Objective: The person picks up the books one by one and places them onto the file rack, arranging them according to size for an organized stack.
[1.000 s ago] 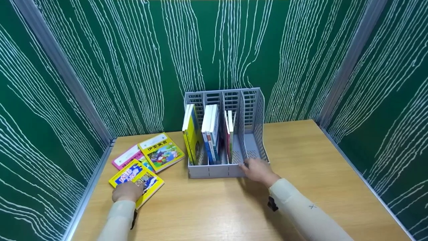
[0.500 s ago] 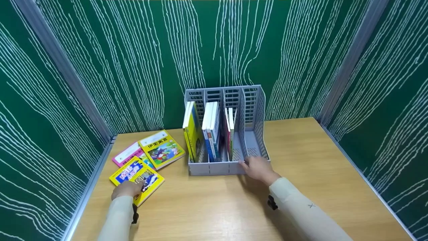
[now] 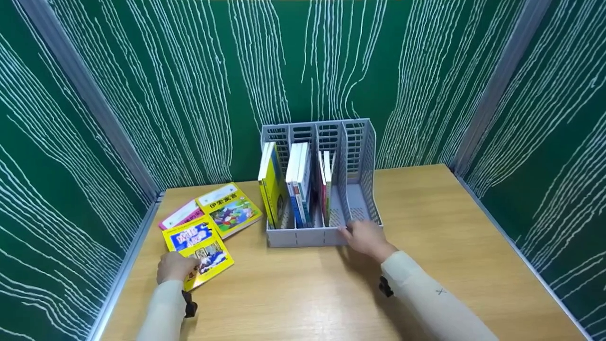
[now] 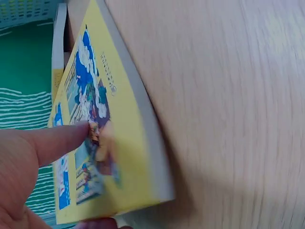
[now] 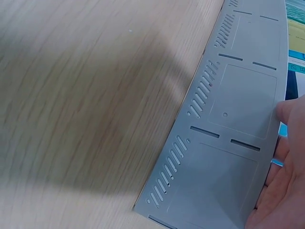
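In the head view my left hand [image 3: 176, 267] holds a yellow comic-style book [image 3: 203, 248] at its lower left edge. The left wrist view has the thumb pressed on the cover of this yellow book [image 4: 121, 102], with fingertips showing under its near end. Its pages' edge stands tilted above the table. Beyond it lie another yellow book [image 3: 232, 213] and a pink book [image 3: 182, 215], partly covered. My right hand [image 3: 367, 238] grips the front lip of a grey file rack [image 3: 310, 238], thumb outside and fingers inside, as the right wrist view confirms.
Several books [image 3: 298, 184] stand upright in the rack's three left compartments; the rightmost compartment [image 3: 360, 194] shows its bare floor. The wooden table [image 3: 303, 293] is bounded by green walls [image 3: 189, 94] with white wavy lines and metal corner posts [image 3: 490, 90].
The yellow book under my left hand has turned clockwise and slid slightly right at its far end, uncovering less of the pink book. My right hand stays on the rack.
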